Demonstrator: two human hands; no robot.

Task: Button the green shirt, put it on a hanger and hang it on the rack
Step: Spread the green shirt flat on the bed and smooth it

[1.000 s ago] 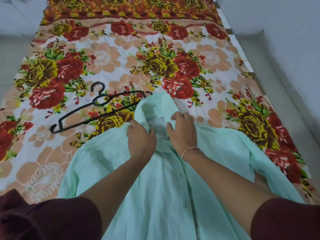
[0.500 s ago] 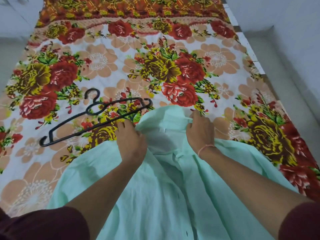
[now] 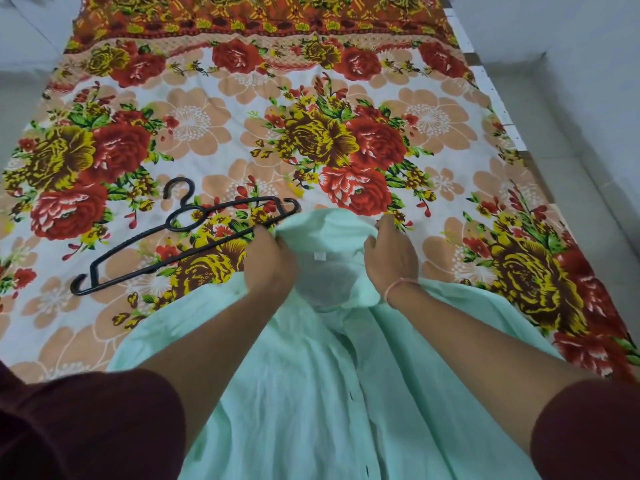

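**Mia:** The hands have moved apart since a moment ago. Before, they were close together at the middle of the collar. Now each one is out at a side of it.

**Ben:** What are they holding?

**Mia:** The left hand [image 3: 268, 263] is closed on the left side of the collar of the soft, light green cotton shirt [image 3: 311, 393]. The right hand [image 3: 391, 258] is closed on the right side. They pull the neck open wide, so you can see the little white tag inside.

**Ben:** Where is the shirt?

**Mia:** It lies flat on the bed sheet with big red and yellow flowers [image 3: 346, 109]. The collar is at the far end, away from the person. The rest of the shirt runs back toward the person, between the two arms. I can see small dark buttons down the front, but I cannot tell if every one is done up.

**Ben:** And the hanger?

**Mia:** The thin black plastic hanger [image 3: 183, 233] lies on the sheet to the left of the collar. Its long bar slants from low on the left up to the right. Its right tip is just beside the left hand. Its hook points away, up the bed.

**Ben:** So which hand should grab it?

**Mia:** I think the left one, because it is much nearer. The right hand could keep the neck open.
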